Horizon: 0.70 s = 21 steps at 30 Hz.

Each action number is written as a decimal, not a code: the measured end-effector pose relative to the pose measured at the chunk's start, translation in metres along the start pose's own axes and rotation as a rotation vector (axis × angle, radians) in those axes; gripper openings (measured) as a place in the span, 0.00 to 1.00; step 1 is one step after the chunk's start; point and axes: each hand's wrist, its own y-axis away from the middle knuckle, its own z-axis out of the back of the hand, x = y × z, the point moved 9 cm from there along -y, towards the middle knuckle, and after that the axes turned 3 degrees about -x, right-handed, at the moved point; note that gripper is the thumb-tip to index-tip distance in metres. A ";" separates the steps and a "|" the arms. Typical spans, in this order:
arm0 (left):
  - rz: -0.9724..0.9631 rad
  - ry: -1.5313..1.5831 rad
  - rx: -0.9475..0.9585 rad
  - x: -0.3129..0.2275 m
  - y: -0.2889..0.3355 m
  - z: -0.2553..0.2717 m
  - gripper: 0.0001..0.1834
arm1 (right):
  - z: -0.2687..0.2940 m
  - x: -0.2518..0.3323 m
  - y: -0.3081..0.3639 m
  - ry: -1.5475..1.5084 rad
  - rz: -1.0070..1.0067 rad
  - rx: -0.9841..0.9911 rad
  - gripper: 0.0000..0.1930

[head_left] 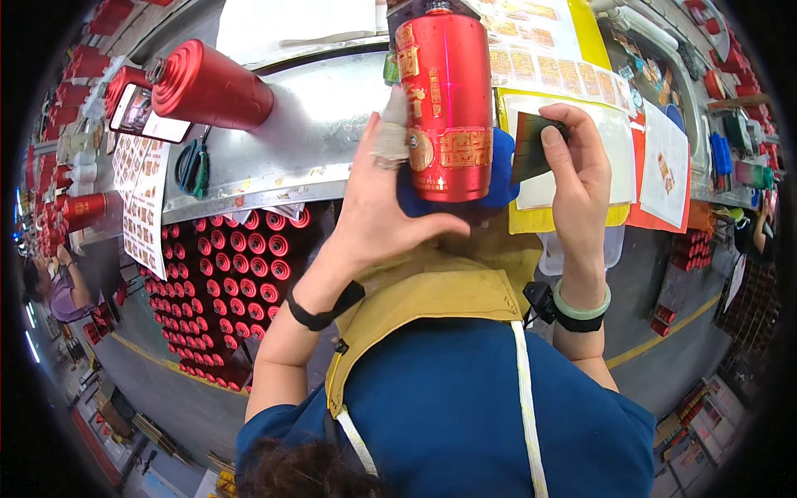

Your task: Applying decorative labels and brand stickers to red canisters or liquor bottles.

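A red bottle (448, 100) with gold decals lies in front of me on a blue support (502, 170), its base toward me. Just left of it is my left hand (374, 199), open, with the thumb stretched out and pale tape wrapped round a finger. Its fingertips are close against the bottle's left side; whether they touch it I cannot tell. To the bottle's right, my right hand (577, 162) pinches a thin, dark, flat scraper-like piece (530, 148) between thumb and fingers. That piece is held apart from the bottle.
Another red bottle (214, 87) lies at the left by a phone (141, 116) and dark-handled scissors (193, 168). Gold decal sheets (556, 75) and a yellow folder (531, 220) lie right. Several red bottles (241, 282) stand below the metal table's edge (282, 192). Another person (66, 286) is far left.
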 end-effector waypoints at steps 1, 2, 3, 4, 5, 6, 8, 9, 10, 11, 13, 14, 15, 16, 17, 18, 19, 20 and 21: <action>0.008 -0.018 0.003 0.000 -0.004 -0.002 0.58 | -0.002 -0.002 0.001 -0.026 -0.021 -0.013 0.09; 0.012 -0.017 -0.001 0.001 -0.005 -0.002 0.58 | -0.003 -0.002 0.002 -0.024 -0.022 -0.008 0.09; -0.050 -0.070 -0.041 -0.003 -0.005 0.001 0.55 | -0.006 -0.006 0.004 -0.044 -0.087 0.040 0.09; -0.112 -0.122 -0.081 -0.008 -0.005 0.003 0.53 | -0.009 -0.010 0.008 -0.065 -0.153 0.087 0.10; -0.092 -0.127 -0.109 -0.011 -0.004 0.006 0.52 | -0.012 -0.010 0.011 -0.039 -0.232 0.092 0.15; -0.089 -0.122 -0.110 -0.012 -0.004 0.005 0.52 | -0.015 -0.011 0.013 -0.034 -0.235 0.091 0.15; -0.068 -0.097 -0.150 -0.011 -0.003 0.007 0.51 | -0.023 -0.016 0.018 0.027 -0.229 0.115 0.22; -0.053 -0.042 -0.154 -0.008 -0.003 0.006 0.52 | -0.026 -0.021 0.019 0.045 -0.266 0.129 0.30; -0.051 -0.037 -0.156 -0.008 -0.002 0.005 0.52 | -0.029 -0.025 0.020 0.050 -0.267 0.130 0.30; -0.029 -0.034 -0.155 -0.007 -0.002 0.005 0.53 | -0.033 -0.028 0.021 0.040 -0.263 0.140 0.31; 0.013 -0.008 -0.144 -0.002 -0.001 0.005 0.54 | -0.038 -0.030 0.022 0.063 -0.268 0.165 0.37; 0.013 -0.007 -0.144 -0.002 0.000 0.005 0.54 | -0.039 -0.029 0.022 0.064 -0.268 0.165 0.37; 0.041 -0.008 -0.128 0.002 0.001 0.002 0.54 | -0.041 -0.029 0.022 0.091 -0.270 0.177 0.38; 0.069 -0.009 -0.111 0.005 0.002 0.000 0.53 | -0.042 -0.029 0.023 0.119 -0.271 0.189 0.38; 0.069 -0.008 -0.110 0.004 0.002 0.000 0.53 | -0.041 -0.030 0.023 0.108 -0.267 0.197 0.39; 0.070 -0.027 -0.102 0.003 0.002 0.000 0.52 | -0.040 -0.030 0.023 0.108 -0.268 0.198 0.39; 0.071 -0.046 -0.094 0.003 0.002 0.000 0.52 | -0.041 -0.030 0.023 0.086 -0.279 0.224 0.39; 0.072 -0.047 -0.093 0.003 0.003 0.000 0.52 | -0.043 -0.029 0.023 0.065 -0.290 0.250 0.40; 0.071 -0.052 -0.092 0.004 0.004 0.000 0.51 | -0.042 -0.027 0.022 0.065 -0.290 0.249 0.40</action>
